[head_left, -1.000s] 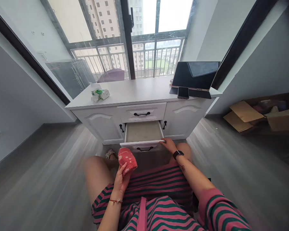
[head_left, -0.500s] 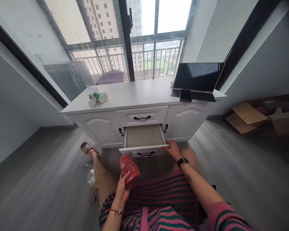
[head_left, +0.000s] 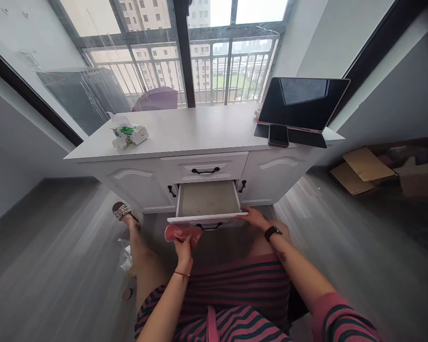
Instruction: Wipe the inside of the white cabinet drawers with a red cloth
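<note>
The left hand (head_left: 184, 251) is gripping a red cloth (head_left: 174, 232). The right hand (head_left: 255, 218) is grasping the open drawer (head_left: 210, 199) by its edge.

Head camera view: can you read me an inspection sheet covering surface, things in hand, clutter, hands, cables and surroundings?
Surface: white cabinet top, bearing tissue pack, phone and tablet.
Job's things: red cloth-like item; lower drawer, pulled out.
Clutter: plastic bag on the floor; open cardboard box at right.
Hands: left hand grips the red cloth-like item; right hand touches the drawer's front edge.
Cables: nothing seen for certain.
Surroundings: window behind the cabinet; grey floor.
</note>
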### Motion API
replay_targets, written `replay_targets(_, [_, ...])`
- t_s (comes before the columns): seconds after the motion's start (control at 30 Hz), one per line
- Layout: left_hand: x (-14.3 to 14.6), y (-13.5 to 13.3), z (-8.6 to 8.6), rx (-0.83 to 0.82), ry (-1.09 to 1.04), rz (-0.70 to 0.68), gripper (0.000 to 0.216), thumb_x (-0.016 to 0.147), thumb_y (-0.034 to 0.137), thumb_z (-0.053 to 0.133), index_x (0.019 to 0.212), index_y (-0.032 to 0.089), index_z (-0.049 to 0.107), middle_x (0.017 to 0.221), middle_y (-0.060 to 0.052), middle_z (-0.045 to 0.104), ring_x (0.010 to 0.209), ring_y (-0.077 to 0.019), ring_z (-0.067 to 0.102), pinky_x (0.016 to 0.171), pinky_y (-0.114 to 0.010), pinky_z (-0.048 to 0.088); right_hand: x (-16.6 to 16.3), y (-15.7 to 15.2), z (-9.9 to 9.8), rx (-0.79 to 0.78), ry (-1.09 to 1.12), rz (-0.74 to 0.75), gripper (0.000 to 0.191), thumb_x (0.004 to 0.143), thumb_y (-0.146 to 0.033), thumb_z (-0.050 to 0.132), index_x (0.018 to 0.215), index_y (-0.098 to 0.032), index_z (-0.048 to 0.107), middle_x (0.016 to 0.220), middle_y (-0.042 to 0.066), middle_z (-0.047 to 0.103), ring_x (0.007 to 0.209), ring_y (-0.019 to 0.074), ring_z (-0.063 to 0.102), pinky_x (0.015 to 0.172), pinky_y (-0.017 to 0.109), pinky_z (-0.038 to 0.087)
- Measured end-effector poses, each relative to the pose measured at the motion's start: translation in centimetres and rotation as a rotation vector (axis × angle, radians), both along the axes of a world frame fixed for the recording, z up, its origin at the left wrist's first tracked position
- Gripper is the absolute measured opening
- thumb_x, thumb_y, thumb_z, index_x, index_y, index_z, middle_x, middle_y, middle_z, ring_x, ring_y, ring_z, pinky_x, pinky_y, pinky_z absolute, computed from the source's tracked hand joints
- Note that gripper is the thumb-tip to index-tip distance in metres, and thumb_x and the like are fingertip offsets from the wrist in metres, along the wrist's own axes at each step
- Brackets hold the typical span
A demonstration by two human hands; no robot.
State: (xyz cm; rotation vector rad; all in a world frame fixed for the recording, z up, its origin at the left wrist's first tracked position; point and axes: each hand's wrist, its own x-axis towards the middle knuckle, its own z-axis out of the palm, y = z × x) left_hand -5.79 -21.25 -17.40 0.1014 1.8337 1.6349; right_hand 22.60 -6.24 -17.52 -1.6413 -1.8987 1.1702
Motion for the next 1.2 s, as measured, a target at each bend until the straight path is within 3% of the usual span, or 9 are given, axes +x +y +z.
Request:
replay_targets(0.07, [0.0, 1.4, -0.3, -0.038, 0.074, 0.045, 0.035, 0.060, 0.011, 0.076, 0.079, 0.020, 0.048, 0.082, 0.000, 0.058, 0.095, -0.0233, 0.063, 0.094, -0.046, 0.046, 0.6, 0.8, 0.4, -0.057, 0.044, 0.050, 0.045, 0.074, -0.051, 0.065, 0.103, -0.017, 0.068, 0.102, 0.010, 0.070, 0.091, 0.0228, 0.064, 0.078, 0.032, 0.048])
replay_targets(0.2, [1.1, 3.2, -0.2, -0.053, 0.187, 0.071, 0.037, 0.061, 0.011, 0.074, 0.079, 0.022, 0.043, 0.091, -0.001, 0.055, 0.110, -0.0249, 0.054, 0.104, -0.044, 0.034, 1.2, 1.3, 0.4, -0.111, 0.088, 0.049, 0.051, 0.084, -0.057, 0.044, 0.096, -0.014, 0.069, 0.091, 0.009, 0.072, 0.079, 0.0199, 0.064, 0.062, 0.027, 0.046])
replay_targets(0.43, [7.9, 4.9, 0.1, -0.015, 0.146, -0.015, 0.042, 0.059, 0.009, 0.075, 0.079, 0.023, 0.042, 0.104, -0.007, 0.057, 0.124, -0.0288, 0.044, 0.108, -0.043, 0.026, 1.5, 0.8, 0.3, -0.029, 0.097, 0.016, 0.045, 0.084, -0.054, 0.044, 0.079, -0.016, 0.068, 0.087, 0.009, 0.071, 0.080, 0.0214, 0.061, 0.069, 0.029, 0.044])
replay_targets(0.63, [15.5, 6.8, -1.1, 0.004, -0.022, -0.121, 0.041, 0.055, 0.007, 0.079, 0.075, 0.022, 0.046, 0.094, -0.007, 0.059, 0.116, -0.0294, 0.051, 0.104, -0.041, 0.032, 1.4, 1.1, 0.4, 0.013, 0.072, 0.016, 0.035, 0.086, -0.045, 0.045, 0.077, -0.021, 0.068, 0.085, 0.009, 0.072, 0.078, 0.0228, 0.062, 0.069, 0.029, 0.043])
replay_targets(0.77, [18.9, 7.7, -2.7, 0.057, -0.210, -0.225, 0.027, 0.067, 0.008, 0.072, 0.079, 0.019, 0.052, 0.088, -0.006, 0.061, 0.097, -0.0223, 0.061, 0.096, -0.039, 0.040, 1.2, 1.3, 0.3, 0.030, 0.026, -0.002, 0.036, 0.088, -0.041, 0.041, 0.075, -0.021, 0.068, 0.086, 0.011, 0.072, 0.080, 0.0248, 0.063, 0.070, 0.031, 0.042])
replay_targets(0.93, [20.0, 8.8, -4.8, 0.094, -0.480, -0.319, 0.025, 0.068, 0.003, 0.067, 0.081, 0.018, 0.051, 0.078, -0.004, 0.064, 0.076, -0.0190, 0.065, 0.080, -0.037, 0.050, 1.2, 1.3, 0.4, 0.035, -0.014, -0.027, 0.039, 0.090, -0.041, 0.039, 0.077, -0.019, 0.070, 0.086, 0.013, 0.072, 0.079, 0.0254, 0.064, 0.071, 0.032, 0.041])
replay_targets(1.2, [19.0, 9.0, -8.1, 0.052, -0.596, -0.254, 0.031, 0.069, -0.003, 0.063, 0.083, 0.020, 0.048, 0.082, -0.002, 0.062, 0.073, -0.0139, 0.064, 0.080, -0.032, 0.050, 1.0, 1.1, 0.2, 0.066, -0.013, -0.023, 0.045, 0.092, -0.044, 0.034, 0.081, -0.020, 0.071, 0.087, 0.010, 0.073, 0.082, 0.0230, 0.064, 0.072, 0.029, 0.045])
